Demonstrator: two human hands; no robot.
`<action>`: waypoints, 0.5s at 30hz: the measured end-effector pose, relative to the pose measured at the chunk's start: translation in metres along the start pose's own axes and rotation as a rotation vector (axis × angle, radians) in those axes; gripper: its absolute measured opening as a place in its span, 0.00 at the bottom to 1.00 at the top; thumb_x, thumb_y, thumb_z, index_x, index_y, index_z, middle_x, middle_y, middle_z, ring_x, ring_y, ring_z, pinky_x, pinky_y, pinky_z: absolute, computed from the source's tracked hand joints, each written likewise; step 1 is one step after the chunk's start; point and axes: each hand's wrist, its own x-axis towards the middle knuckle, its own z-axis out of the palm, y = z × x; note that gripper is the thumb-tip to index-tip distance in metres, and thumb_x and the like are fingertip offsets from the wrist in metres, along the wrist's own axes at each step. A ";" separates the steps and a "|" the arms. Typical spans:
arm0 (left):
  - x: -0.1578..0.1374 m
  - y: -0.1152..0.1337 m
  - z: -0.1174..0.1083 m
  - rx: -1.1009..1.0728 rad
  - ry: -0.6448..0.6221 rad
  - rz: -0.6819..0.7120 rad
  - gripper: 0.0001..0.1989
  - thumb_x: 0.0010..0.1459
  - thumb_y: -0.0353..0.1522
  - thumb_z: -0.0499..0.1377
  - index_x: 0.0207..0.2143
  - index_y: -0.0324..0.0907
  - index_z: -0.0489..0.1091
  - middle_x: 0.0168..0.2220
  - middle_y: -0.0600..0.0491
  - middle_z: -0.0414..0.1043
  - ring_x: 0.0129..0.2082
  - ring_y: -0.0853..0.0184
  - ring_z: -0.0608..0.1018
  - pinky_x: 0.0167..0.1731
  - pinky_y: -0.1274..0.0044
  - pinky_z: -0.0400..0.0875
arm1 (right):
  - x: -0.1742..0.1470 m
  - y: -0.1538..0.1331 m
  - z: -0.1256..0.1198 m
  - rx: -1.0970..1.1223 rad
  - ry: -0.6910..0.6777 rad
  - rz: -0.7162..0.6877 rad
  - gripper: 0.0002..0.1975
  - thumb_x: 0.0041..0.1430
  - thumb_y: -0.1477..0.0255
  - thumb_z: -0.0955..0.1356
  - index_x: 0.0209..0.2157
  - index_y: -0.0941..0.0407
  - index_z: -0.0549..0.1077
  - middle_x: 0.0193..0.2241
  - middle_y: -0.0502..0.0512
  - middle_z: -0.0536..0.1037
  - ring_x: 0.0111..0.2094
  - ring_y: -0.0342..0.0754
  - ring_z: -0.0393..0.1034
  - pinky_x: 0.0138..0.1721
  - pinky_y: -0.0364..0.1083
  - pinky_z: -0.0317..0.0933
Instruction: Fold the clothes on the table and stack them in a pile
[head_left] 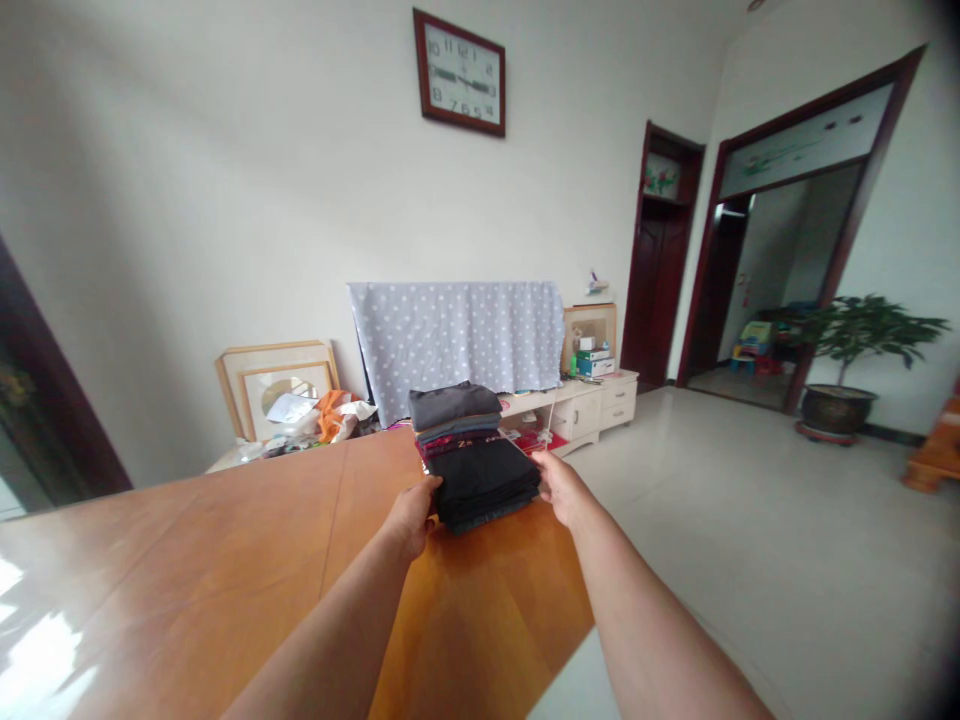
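A stack of folded black clothes (484,478) lies near the right edge of the wooden table (300,560). My left hand (413,515) is closed on its left edge, thumb on top and the fingers partly hidden. At the opposite edge my right hand (556,485) pinches the cloth, its fingertips partly out of sight. Just behind the black stack sits a second pile, with dark grey folded clothes (454,405) on top and a dark red printed garment (457,443) lower down.
Beyond the table stands a white low cabinet (586,415), next to a polka-dot cloth (465,335) draped over something wide. Picture frames (232,395) and crumpled bags (330,412) are at the left. A potted plant (836,410) stands on the floor at the right.
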 end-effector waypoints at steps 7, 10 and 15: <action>-0.009 0.011 0.005 0.011 -0.008 0.156 0.10 0.46 0.38 0.65 0.31 0.45 0.72 0.22 0.58 0.69 0.24 0.69 0.69 0.25 0.79 0.55 | 0.000 0.003 -0.002 0.004 -0.023 -0.054 0.25 0.42 0.63 0.71 0.47 0.48 0.77 0.42 0.50 0.81 0.37 0.48 0.69 0.33 0.44 0.50; -0.011 0.009 0.006 0.022 -0.029 0.147 0.10 0.47 0.39 0.65 0.31 0.45 0.72 0.21 0.58 0.69 0.25 0.68 0.71 0.25 0.79 0.57 | 0.002 0.004 -0.003 0.002 0.000 -0.033 0.22 0.43 0.62 0.71 0.43 0.49 0.77 0.38 0.50 0.81 0.35 0.47 0.68 0.33 0.44 0.50; -0.007 0.005 0.001 0.053 -0.066 0.090 0.12 0.48 0.40 0.65 0.33 0.44 0.72 0.22 0.58 0.69 0.21 0.71 0.69 0.22 0.81 0.55 | -0.001 0.002 -0.007 -0.057 -0.009 -0.043 0.19 0.45 0.56 0.71 0.39 0.50 0.77 0.39 0.50 0.81 0.38 0.49 0.68 0.35 0.45 0.51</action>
